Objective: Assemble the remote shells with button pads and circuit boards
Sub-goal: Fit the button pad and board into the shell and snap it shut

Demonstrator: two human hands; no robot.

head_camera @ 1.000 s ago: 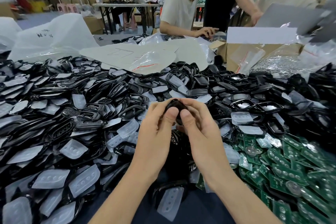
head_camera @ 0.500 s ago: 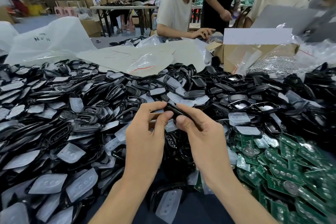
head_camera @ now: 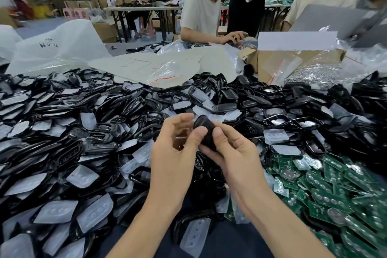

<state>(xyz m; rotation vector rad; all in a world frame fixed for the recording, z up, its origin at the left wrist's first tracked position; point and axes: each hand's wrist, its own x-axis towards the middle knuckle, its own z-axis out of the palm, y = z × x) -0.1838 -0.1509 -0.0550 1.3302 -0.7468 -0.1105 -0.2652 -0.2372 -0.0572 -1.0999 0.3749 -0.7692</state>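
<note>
Currently: black remote shell (head_camera: 204, 132) raised above parts heap, pinched between both thumbs. Right hand (head_camera: 228, 153) clamped on shell from below and side; left hand (head_camera: 178, 148) pressing thumb on near edge, other fingers spread loose. Risks, judged: uneven thumb pressure, so shell halves misaligned or pad/board inside shifted (interior not visible); slip, so unit lost among loose button pads (head_camera: 90, 178) and circuit boards (head_camera: 326, 192) below.

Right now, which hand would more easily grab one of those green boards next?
Probably the right hand: the green circuit boards are heaped on its side. Both hands hold the black shell, so the left hand could keep it.
</note>
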